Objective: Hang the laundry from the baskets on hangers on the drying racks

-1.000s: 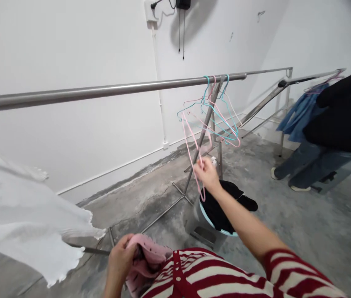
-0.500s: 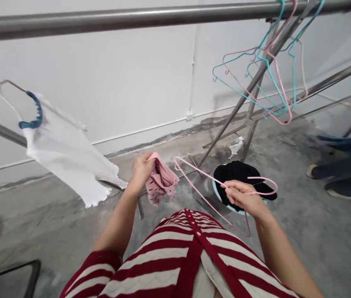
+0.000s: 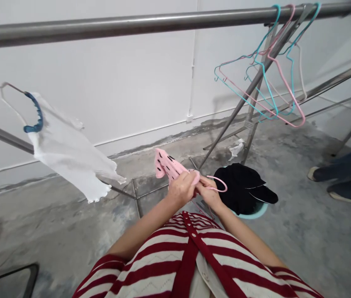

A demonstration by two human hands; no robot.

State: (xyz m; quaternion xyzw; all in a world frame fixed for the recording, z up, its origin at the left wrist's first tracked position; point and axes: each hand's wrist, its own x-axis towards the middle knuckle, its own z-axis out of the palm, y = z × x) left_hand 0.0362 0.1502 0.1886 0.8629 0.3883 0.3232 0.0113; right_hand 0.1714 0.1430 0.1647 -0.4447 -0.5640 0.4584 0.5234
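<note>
At far left a white top (image 3: 66, 151) hangs on a wire hanger, under the steel rail (image 3: 131, 25) that crosses my view. At centre, low before the striped jumper, I have both hands together. The left hand (image 3: 182, 188) has its fingers clamped on the pink garment (image 3: 169, 165), which sticks up and to the left of the fist. The right hand (image 3: 210, 194), touching it, pinches the pink hanger (image 3: 220, 186), whose hook curls out to the right.

As I judge it, the step in hand is fitting garment to hanger. The next move calls for opening the cloth and feeding a hanger arm inside without dropping either.

Just right of the hands sit black clothes (image 3: 243, 186) in a basin (image 3: 256, 213). Spare hangers (image 3: 265, 87) hang above, and another person's legs (image 3: 343, 176) stand at far right.
</note>
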